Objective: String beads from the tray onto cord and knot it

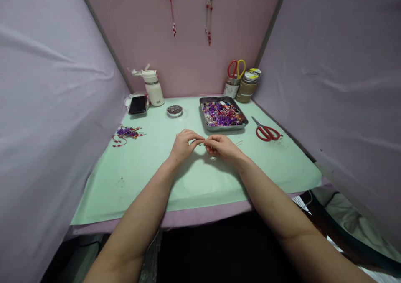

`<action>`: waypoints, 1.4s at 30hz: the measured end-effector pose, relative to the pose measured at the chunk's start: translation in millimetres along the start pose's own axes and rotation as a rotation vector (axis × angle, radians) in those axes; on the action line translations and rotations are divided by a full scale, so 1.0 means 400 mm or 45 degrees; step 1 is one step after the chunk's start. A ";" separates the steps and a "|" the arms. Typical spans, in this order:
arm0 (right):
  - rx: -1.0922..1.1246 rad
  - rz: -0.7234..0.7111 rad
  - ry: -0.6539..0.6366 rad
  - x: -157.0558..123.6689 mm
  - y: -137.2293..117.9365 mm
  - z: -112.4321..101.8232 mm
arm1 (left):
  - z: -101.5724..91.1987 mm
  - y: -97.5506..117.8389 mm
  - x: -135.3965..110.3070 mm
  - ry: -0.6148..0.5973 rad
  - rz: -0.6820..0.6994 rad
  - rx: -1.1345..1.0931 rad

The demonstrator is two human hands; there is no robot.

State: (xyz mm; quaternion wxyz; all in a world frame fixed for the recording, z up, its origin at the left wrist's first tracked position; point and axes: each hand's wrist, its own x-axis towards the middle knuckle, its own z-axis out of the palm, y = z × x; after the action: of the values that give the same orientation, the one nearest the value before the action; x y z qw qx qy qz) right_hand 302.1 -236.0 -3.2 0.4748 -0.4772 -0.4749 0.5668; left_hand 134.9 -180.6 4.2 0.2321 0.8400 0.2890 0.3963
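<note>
My left hand and my right hand meet over the middle of the table, fingertips nearly touching. Both pinch a thin light-coloured cord, most of which the fingers hide. A loose orange-red cord end shows just right of my right hand; whether it is the same cord I cannot tell. Some small clear bits lie under the right hand. Behind the hands stands a metal tray full of purple, red, clear and dark beads.
Red-handled scissors lie at right. At left are finished beaded strings and a phone. Along the back stand a cream bottle, a small round container, a cup with scissors and a brown jar. Fabric walls enclose the table.
</note>
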 end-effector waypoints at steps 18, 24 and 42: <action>-0.218 -0.332 0.249 -0.002 -0.016 0.011 | -0.007 0.005 -0.004 -0.022 -0.247 -0.010; -0.348 -0.396 0.300 -0.002 -0.007 0.007 | -0.008 0.013 -0.003 -0.091 -0.338 -0.131; -0.626 -0.600 0.282 0.003 0.012 0.011 | -0.026 0.032 -0.005 -0.079 -0.428 -0.851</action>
State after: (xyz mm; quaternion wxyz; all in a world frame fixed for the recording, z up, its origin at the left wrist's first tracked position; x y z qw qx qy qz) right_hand 297.3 -235.5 -7.8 0.5120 -0.5133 -0.6397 0.2554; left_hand 129.6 -189.7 17.2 0.5641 0.6702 0.2704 0.3994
